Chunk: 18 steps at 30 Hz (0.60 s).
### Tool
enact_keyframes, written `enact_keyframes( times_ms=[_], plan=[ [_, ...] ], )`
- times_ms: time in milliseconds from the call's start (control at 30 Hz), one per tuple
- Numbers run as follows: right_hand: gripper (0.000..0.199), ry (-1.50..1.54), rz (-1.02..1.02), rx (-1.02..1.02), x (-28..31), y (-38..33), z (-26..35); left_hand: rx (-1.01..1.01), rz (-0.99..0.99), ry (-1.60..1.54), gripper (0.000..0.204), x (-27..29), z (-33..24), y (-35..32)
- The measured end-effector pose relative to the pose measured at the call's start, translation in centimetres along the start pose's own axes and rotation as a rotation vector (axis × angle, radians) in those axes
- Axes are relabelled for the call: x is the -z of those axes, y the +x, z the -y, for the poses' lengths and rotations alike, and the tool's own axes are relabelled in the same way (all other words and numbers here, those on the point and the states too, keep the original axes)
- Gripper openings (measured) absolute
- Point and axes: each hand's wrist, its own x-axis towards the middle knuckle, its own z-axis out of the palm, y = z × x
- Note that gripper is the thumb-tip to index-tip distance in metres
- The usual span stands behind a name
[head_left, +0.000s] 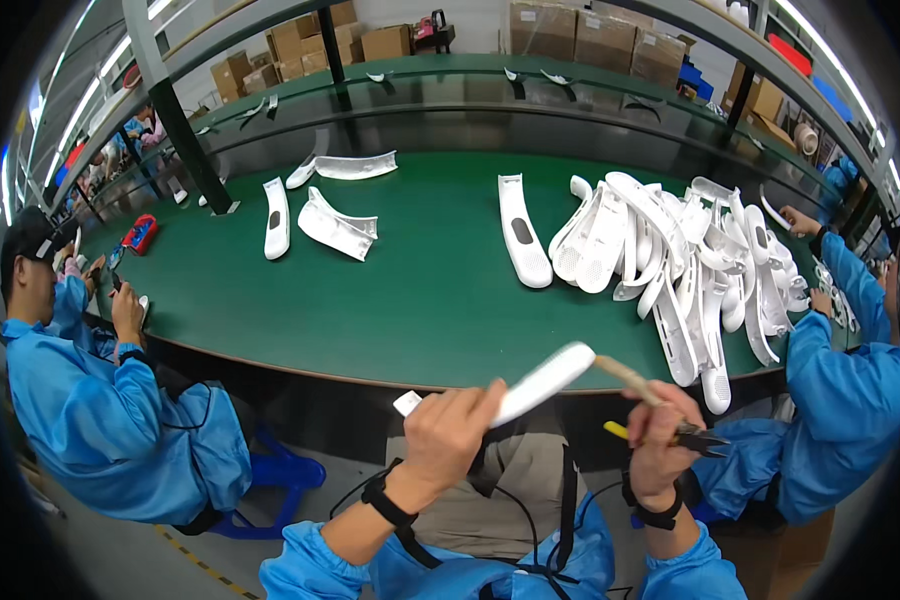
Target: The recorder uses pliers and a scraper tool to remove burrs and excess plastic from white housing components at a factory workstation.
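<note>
The left hand (448, 430) is gripping a long white plastic part (530, 388), its long axis pointing toward the upper right. The right hand (660, 440), clutching a wooden-handled brush (630, 378) and cutters (685, 436), is touching the part's raised end.

shell (542, 382): white smooth plastic | brush handle (625, 375): wood | table (420, 290): matt green

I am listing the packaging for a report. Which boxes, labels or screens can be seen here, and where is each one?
Cardboard boxes: brown, stacked behind the shelf, far left of centre.
Cardboard boxes: brown, large, in a row, far right of centre.
Cardboard box: brown, on the right, beside the frame.
No screens or signs can be made out.
</note>
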Motion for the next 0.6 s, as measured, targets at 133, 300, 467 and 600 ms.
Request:
enact_keyframes(
  times_ms=[133, 300, 467, 600],
  plan=[
    [0.034, -0.004, -0.104, 0.022, 1.0, 0.0, -1.5, -0.394, -0.198, 0.141, 0.037, 1.3, 0.3, 0.0],
    [0.032, -0.019, -0.068, 0.032, 1.5, 0.2, -3.1, -0.455, -0.199, 0.181, 0.032, 1.3, 0.6, 0.5],
    [0.030, 0.052, -0.111, -0.094, 1.0, 1.4, -4.7, -0.451, -0.153, 0.214, 0.031, 0.8, 1.2, 1.2],
    [0.030, 0.164, -0.160, -0.238, 0.2, 3.0, -6.1, -0.442, -0.108, 0.240, 0.030, 0.3, 2.3, 2.4]
  ],
)
